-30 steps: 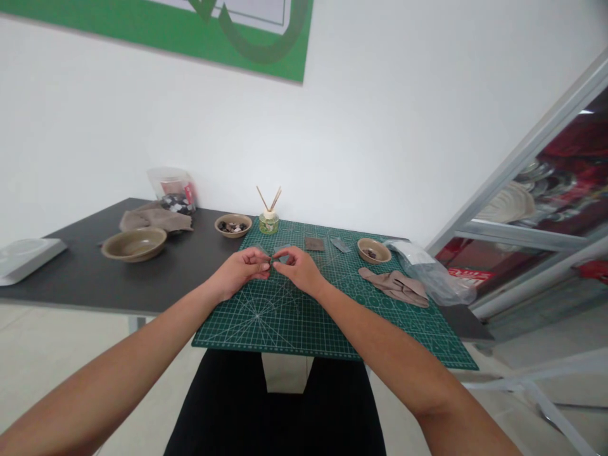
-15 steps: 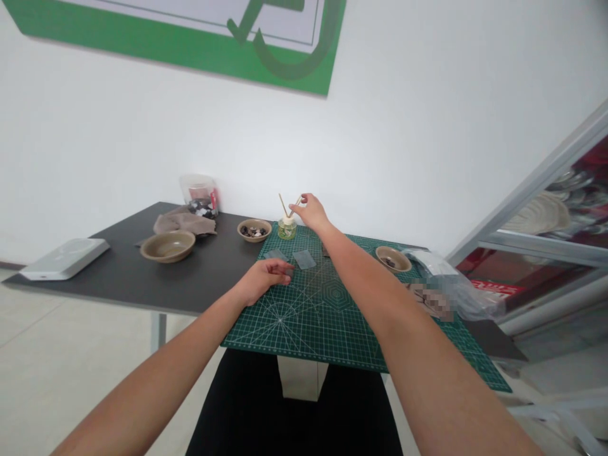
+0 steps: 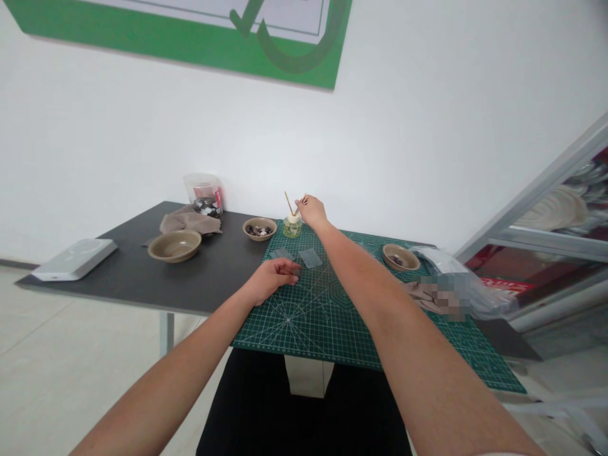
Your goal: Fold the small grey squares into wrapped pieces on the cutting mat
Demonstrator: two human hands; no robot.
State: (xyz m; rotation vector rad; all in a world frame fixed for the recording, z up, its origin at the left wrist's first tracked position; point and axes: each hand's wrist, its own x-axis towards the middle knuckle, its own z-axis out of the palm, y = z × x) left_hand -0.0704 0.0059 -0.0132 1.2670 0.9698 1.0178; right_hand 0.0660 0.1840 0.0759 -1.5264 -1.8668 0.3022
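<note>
My right hand (image 3: 312, 211) reaches to the far edge of the green cutting mat (image 3: 308, 335). Its fingers are pinched round a thin wooden stick (image 3: 298, 205) that stands in a small glass jar (image 3: 292, 227) with yellow-green contents and a pale top. A second stick (image 3: 289, 202) leans left out of the same jar. My left hand (image 3: 275, 280) lies low over the mat's left side, fingers loosely bent and apart, with nothing visible in it. Just beyond it are two clear plastic squares (image 3: 310, 258), one partly covered by its fingers.
Left of the jar stands a bowl of dark and light pieces (image 3: 259, 230). Farther left are another bowl (image 3: 175, 247), a brown cloth (image 3: 187, 220), a plastic tub (image 3: 204, 193) and a white scale (image 3: 76, 258). Right: a small bowl (image 3: 401, 258) and a clear bag (image 3: 475, 291).
The whole view has shifted slightly, so things sit a little farther right. My right hand stays at the stick in the jar, and my left hand keeps its place over the mat.
</note>
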